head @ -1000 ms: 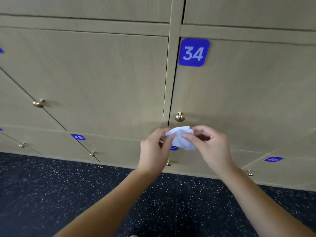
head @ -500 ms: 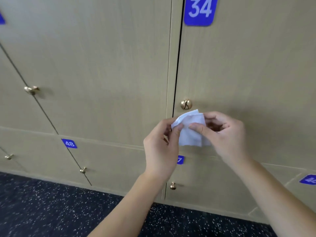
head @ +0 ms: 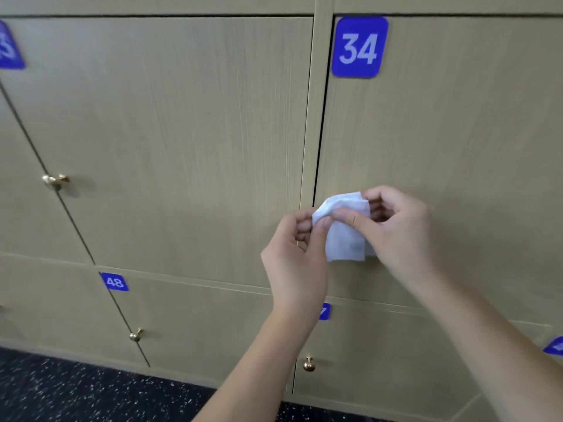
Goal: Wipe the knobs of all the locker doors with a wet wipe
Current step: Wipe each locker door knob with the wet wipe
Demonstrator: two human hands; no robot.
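Wet wipe between left hand and right hand, before door 34.

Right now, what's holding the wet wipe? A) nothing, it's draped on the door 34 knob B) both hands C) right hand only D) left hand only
B: the left hand and the right hand both pinch the white wet wipe between thumb and fingers, in front of the door marked 34.
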